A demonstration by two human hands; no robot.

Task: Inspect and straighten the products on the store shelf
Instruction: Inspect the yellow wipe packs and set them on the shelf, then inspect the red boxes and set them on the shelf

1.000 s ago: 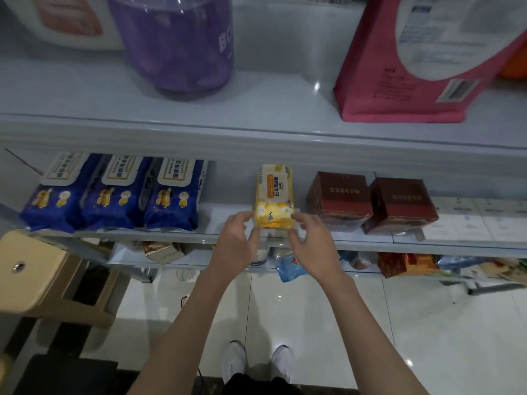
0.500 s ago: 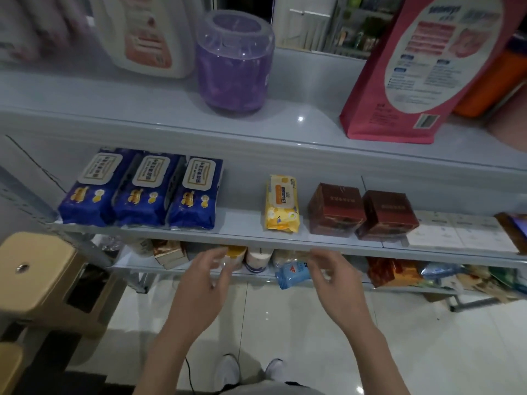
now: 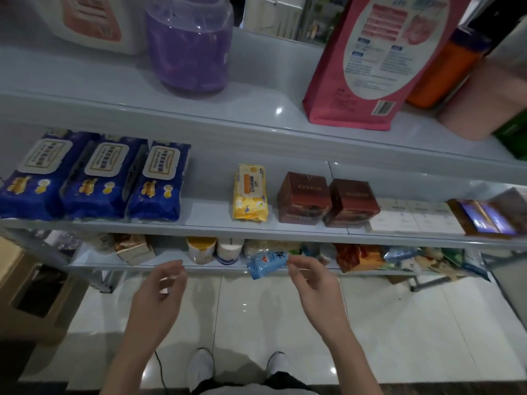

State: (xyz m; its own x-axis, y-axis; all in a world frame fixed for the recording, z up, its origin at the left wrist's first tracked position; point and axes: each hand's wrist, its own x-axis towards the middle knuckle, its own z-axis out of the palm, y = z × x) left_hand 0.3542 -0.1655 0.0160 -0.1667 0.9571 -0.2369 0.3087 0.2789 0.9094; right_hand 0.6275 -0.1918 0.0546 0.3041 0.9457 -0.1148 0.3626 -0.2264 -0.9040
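Note:
A yellow wipes pack (image 3: pixel 249 193) leans upright against the back of the middle shelf (image 3: pixel 211 225), with nothing touching it. To its left stand three blue wipes packs (image 3: pixel 94 178); to its right sit two dark red boxes (image 3: pixel 328 199). My left hand (image 3: pixel 159 292) and my right hand (image 3: pixel 313 283) hover below the middle shelf, in front of the bottom shelf. Both have loosely curled fingers and hold nothing. A blue packet (image 3: pixel 266 263) sticks out over the bottom shelf's edge, just left of my right fingertips.
The top shelf carries a purple tub (image 3: pixel 188 49), a white jug (image 3: pixel 94 21) and a tall pink bag (image 3: pixel 379 61). White flat boxes (image 3: pixel 413 218) and a dark framed box (image 3: pixel 484 218) lie at the middle shelf's right. A wooden stool (image 3: pixel 25 286) stands at left. White tiled floor lies below.
Both hands let go of the yellow wipes pack and drew back down below the middle shelf. The pack stays leaning on the shelf. The view tilted up a little.

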